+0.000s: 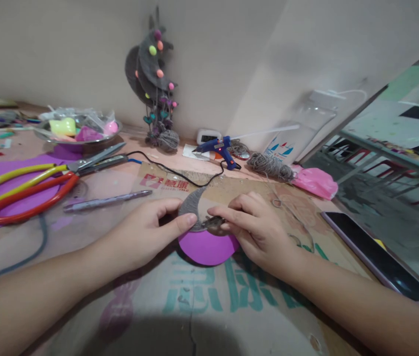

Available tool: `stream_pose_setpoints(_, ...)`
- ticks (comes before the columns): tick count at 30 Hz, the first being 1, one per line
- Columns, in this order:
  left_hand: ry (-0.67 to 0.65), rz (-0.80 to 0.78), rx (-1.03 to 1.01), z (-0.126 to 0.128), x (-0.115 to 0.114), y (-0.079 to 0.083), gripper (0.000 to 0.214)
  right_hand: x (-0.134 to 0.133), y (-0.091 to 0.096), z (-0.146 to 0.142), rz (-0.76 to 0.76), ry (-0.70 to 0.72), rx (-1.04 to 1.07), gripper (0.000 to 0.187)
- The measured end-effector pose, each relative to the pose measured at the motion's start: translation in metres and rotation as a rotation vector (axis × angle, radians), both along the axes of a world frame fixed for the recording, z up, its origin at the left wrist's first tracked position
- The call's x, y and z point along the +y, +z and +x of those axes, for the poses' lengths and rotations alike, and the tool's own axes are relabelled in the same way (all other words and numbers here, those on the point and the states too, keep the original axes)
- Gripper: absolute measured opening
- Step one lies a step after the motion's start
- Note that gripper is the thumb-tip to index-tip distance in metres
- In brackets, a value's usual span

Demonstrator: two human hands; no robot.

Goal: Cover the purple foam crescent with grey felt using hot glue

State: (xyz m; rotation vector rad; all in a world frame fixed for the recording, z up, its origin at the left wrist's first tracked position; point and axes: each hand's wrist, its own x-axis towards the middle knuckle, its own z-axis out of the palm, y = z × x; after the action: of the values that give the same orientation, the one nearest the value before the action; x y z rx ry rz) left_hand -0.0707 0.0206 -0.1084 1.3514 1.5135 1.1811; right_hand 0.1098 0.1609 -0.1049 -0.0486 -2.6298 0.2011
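Dead centre of the frame, both my hands are on the grey crescent. It's lying partly over a purple foam disc on the cardboard sheet. My left hand has it pinched, thumb on the lower edge and fingers curled at the top. My right hand has its fingertips closed down on the crescent's lower tip. Scissors and a pen are off to the left, and the glue gun is above centre.

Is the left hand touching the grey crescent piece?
Touching. The head view shows the left hand with its thumb tip pressed on the grey crescent.
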Motion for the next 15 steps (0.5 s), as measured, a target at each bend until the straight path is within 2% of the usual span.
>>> stream_pose_setpoints(15,-0.023,0.012,-0.065,-0.0003,0.0007,-0.0014,0.03,-0.0014,-0.0007,-0.0001,0.018,-0.008,-0.004,0.026)
